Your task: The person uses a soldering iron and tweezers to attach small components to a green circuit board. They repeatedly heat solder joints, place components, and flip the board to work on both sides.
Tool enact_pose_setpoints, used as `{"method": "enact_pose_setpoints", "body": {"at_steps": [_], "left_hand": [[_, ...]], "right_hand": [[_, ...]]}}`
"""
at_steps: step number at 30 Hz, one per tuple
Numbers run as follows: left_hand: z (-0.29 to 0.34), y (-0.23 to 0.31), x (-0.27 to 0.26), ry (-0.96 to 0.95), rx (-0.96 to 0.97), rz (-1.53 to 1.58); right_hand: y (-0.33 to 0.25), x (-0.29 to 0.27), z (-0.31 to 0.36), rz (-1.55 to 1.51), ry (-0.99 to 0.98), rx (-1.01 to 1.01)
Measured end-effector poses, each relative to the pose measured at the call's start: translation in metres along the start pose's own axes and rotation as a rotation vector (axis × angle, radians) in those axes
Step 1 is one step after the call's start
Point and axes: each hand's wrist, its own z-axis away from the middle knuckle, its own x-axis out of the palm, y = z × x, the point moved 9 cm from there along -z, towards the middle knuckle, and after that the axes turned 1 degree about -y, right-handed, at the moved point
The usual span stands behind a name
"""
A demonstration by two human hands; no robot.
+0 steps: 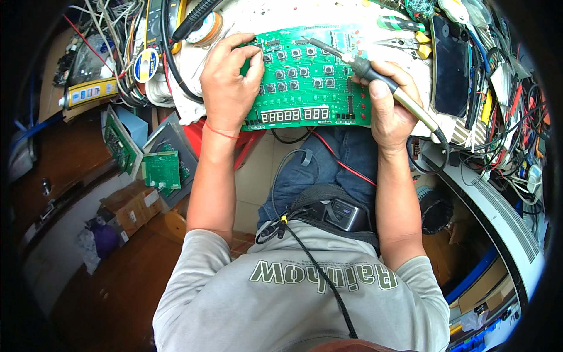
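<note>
A green circuit board (311,101) lies at the table's near edge, partly jutting over it. Rows of push buttons and two white seven-segment displays face up on it. My left hand (230,73) pinches the board's left edge, its fingers curled near the upper left corner. In my right hand (392,105) is a soldering iron (384,83), gripped by its handle. The iron's tip points to the upper left, over the top part of the board. I cannot tell whether the tip touches the board. A cable runs from the handle's end down to the right.
A solder spool (206,28), a multimeter (159,26) and a round yellow-and-blue tin (145,66) sit at the left. Beyond the board lie pliers (404,44) and a green screwdriver (400,24). A dark phone (450,66) and tangled cables (516,129) crowd the right.
</note>
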Motion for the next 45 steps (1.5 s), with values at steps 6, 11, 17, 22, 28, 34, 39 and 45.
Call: {"method": "enact_pose_setpoints", "body": {"at_steps": [6, 11, 17, 22, 28, 34, 39, 45], "left_hand": [[0.0, 0.008, 0.002, -0.004, -0.016, -0.089], [-0.003, 0.0, 0.002, -0.051, -0.164, -0.09], [-0.006, -0.011, 0.004, -0.033, -0.308, -0.025], [-0.004, -0.02, 0.006, -0.027, -0.378, 0.064], [0.002, -0.021, 0.005, 0.033, -0.354, 0.129], [0.008, -0.02, 0.006, 0.047, -0.339, 0.169], [0.01, -0.017, 0.009, -0.003, -0.243, 0.077], [0.011, -0.017, 0.01, 0.048, -0.189, 0.081]], "right_hand": [[-0.002, 0.0, 0.0, 0.027, 0.005, -0.023], [-0.001, 0.0, 0.001, 0.006, 0.008, -0.004], [-0.001, 0.001, 0.0, 0.018, 0.011, -0.005], [-0.002, 0.001, 0.0, 0.028, 0.007, -0.009], [0.0, 0.001, 0.0, 0.031, -0.001, 0.015], [0.001, 0.001, 0.001, 0.032, -0.006, 0.027], [0.0, 0.006, -0.007, -0.009, 0.001, 0.106], [-0.005, 0.028, -0.028, 0.124, -0.116, 0.172]]}}
